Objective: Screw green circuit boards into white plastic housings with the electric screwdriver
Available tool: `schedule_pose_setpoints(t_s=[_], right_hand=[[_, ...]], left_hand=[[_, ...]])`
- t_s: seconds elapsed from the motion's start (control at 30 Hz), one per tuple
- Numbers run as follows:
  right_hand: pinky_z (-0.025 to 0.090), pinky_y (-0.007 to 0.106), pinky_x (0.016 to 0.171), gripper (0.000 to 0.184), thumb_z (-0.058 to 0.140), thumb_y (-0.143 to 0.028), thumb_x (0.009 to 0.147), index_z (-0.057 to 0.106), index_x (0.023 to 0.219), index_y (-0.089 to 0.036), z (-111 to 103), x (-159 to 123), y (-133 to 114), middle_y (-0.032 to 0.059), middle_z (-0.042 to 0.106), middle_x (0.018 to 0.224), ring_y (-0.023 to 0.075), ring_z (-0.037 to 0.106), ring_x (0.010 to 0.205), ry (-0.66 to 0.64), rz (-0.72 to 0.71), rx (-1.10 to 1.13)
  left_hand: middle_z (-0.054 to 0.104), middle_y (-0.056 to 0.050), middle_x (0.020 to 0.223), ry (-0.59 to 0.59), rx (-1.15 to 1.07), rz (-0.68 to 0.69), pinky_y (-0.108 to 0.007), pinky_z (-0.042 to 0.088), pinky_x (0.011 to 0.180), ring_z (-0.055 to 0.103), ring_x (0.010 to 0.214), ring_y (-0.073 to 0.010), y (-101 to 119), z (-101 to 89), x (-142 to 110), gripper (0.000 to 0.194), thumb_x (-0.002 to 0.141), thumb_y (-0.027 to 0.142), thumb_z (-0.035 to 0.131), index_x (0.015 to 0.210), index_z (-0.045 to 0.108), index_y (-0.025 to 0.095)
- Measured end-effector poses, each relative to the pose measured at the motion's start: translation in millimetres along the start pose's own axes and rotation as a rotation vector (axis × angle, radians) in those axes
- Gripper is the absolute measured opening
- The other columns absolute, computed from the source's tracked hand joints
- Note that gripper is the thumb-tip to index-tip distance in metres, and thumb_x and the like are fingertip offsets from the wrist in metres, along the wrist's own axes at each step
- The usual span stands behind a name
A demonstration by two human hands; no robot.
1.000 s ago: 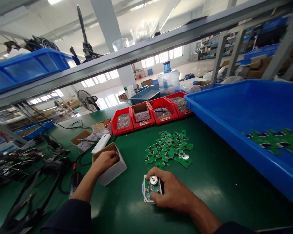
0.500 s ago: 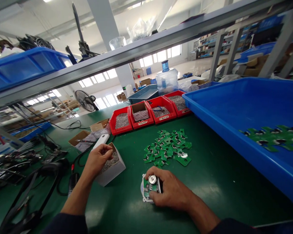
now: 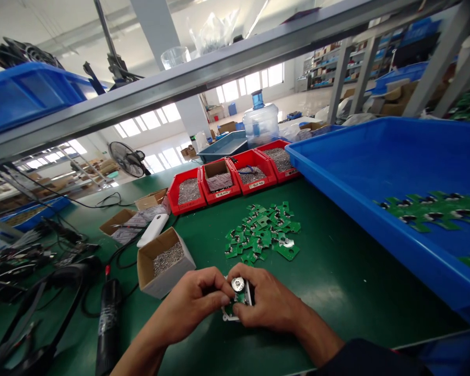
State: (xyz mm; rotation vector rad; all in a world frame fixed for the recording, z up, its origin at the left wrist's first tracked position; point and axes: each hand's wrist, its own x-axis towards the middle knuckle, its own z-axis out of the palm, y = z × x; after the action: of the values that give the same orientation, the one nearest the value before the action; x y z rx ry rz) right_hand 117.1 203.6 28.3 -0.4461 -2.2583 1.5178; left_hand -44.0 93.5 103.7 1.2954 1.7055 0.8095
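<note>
While right hand (image 3: pixel 268 298) grips white housing (image 3: pixel 231 317), left hand (image 3: pixel 194 300) at it (hold unclear), carton (image 3: pixel 172 278) contains small metal parts (image 3: pixel 169 258).

left hand (image 3: pixel 194 297) and right hand (image 3: pixel 265 298) close together, fingers (image 3: pixel 213 275) bent inward

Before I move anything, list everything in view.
Housing with round metal disc: 1, white, front centre
Flat circuit boards: uncounted, green, piled centrally
Open plastic bins: 4, red, behind boards
Cardboard box of grey pieces: 1, white outside, left
Plastic tray with boards: 1, blue, right
Plastic bottle: 1, clear, blue cap, behind bins
Caged fan: 1, dark, left background
Metal shelf: 1, grey, overhead
Flat tabletop: 1, green, underneath
Left hand and right hand: 2, bare, at housing
</note>
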Motion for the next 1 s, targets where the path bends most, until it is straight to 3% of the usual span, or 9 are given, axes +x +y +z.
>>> schedule_pose_setpoints(t_s=[0.1,0.23,0.67,0.87,0.93,1.0], right_hand=[[0.035,0.020,0.058,0.027,0.067,-0.019,0.066,0.062,0.092,-0.024,1,0,1,-0.0071,0.057,0.074,0.0106,0.048,0.063,0.003,-0.006,-0.009],[0.036,0.021,0.058,0.027,0.067,-0.019,0.066,0.062,0.093,-0.024,0,0,1,-0.0069,0.057,0.074,0.0111,0.049,0.064,-0.003,-0.003,-0.009],[0.037,0.021,0.059,0.027,0.067,-0.020,0.067,0.062,0.093,-0.023,1,0,0,-0.0064,0.059,0.075,0.0116,0.051,0.065,-0.003,-0.009,-0.008],[0.037,0.021,0.060,0.023,0.066,-0.020,0.067,0.060,0.089,-0.023,1,1,1,-0.0066,0.058,0.075,0.0115,0.051,0.067,0.002,-0.037,-0.010],[0.037,0.021,0.061,0.022,0.066,-0.020,0.068,0.060,0.088,-0.023,0,1,0,-0.0066,0.058,0.075,0.0114,0.050,0.067,0.006,-0.031,-0.006],[0.037,0.020,0.061,0.026,0.067,-0.020,0.066,0.062,0.092,-0.024,-1,1,-2,-0.0067,0.058,0.075,0.0113,0.050,0.066,0.001,-0.007,-0.001]], left_hand=[[0.068,0.000,0.085,0.002,0.157,0.040,-0.025,0.044,0.078,0.062,0.083,-0.0162,2,1.9,2,0.008,0.082,0.021,0.065,0.077,0.071,0.020],[0.065,0.000,0.084,-0.010,0.264,0.042,-0.026,0.043,0.076,0.062,0.082,-0.0158,3,5.3,0,0.013,0.087,0.024,0.062,0.076,0.068,0.022],[0.061,-0.003,0.086,-0.019,0.437,0.070,-0.027,0.042,0.073,0.060,0.079,-0.0170,6,9.3,-2,0.019,0.095,0.029,0.054,0.081,0.066,0.023],[0.062,-0.001,0.089,-0.027,0.463,0.092,-0.023,0.042,0.072,0.061,0.080,-0.0143,12,15.5,-2,0.015,0.092,0.020,0.057,0.086,0.070,0.025],[0.065,0.001,0.088,-0.005,0.413,0.089,-0.023,0.044,0.073,0.062,0.080,-0.0146,12,10.4,-4,0.011,0.088,0.019,0.060,0.089,0.069,0.026],[0.067,0.001,0.085,0.096,0.396,0.077,-0.023,0.045,0.072,0.062,0.079,-0.0159,9,-5.0,-5,0.005,0.086,0.025,0.064,0.088,0.068,0.025]])
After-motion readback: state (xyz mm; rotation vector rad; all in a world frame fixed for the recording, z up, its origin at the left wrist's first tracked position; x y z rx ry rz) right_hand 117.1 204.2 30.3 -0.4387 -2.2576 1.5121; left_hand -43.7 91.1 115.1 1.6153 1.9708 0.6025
